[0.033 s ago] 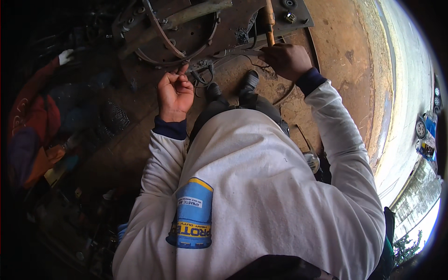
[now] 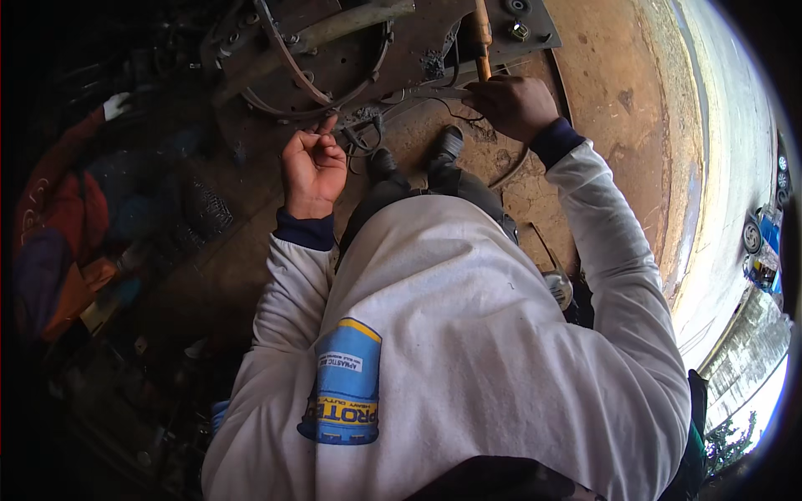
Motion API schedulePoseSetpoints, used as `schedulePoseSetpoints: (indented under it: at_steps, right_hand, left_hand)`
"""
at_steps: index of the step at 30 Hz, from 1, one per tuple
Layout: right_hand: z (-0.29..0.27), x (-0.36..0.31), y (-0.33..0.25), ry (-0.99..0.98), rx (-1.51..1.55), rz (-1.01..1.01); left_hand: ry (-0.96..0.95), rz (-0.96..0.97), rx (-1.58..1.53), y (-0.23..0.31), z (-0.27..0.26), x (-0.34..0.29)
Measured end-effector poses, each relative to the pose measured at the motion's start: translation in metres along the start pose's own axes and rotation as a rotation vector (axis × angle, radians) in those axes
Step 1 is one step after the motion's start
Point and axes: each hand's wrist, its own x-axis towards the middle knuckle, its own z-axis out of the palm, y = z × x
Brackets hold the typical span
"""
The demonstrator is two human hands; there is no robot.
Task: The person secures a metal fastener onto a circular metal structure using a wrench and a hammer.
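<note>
Biggest first from my remote feed: brown floor (image 2: 622, 108), then the dark metal tabletop (image 2: 422, 42) ahead of the wearer. Off left, in shade, another person in a red sleeve (image 2: 71, 154); pale-gloved hand, apart from ours.

On the tabletop, a curved metal band (image 2: 354, 93) bows toward the wearer. A pale tube (image 2: 359, 23) runs across behind the bow, slanting up to the right.

Right hand (image 2: 511, 108): back up, fingers curled in, looks closed around the right end of a thin grey strip (image 2: 430, 92); grip itself hidden. Left hand (image 2: 314, 171): palm up, fingers bent, fingertips together just at the band's near edge. Can't tell if it pinches anything or touches the band.

Orange-brown handle (image 2: 482, 33): long axis points away from the wearer, near end right at the right hand's fingers; contact unclear.

Key relation: grey strip lies along the tabletop's near edge, between the hands. It runs out leftward from the right hand, long axis roughly side to side, free end pointing left, dipping slightly toward the wearer. Right hand is nearer; left hand sits beyond the free end, closer to the body.

Smallest: dark cable loops (image 2: 368, 142) just right of the left fingers.
</note>
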Motion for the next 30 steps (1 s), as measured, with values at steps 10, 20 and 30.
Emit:
schedulePoseSetpoints:
  at_steps: [10,20,30]
  right_hand:
    - [0.001,-0.005,0.001,0.007,0.083,-0.026]
    - [-0.001,-0.008,0.012,-0.01,0.059,-0.077]
    - [-0.003,0.0,0.01,-0.022,0.093,-0.025]
  left_hand:
    - [0.006,-0.011,0.012,0.0,0.002,0.0]
    - [0.122,0.165,0.306,-0.017,0.022,-0.024]
    - [0.164,0.831,1.198,-0.083,0.037,0.009]
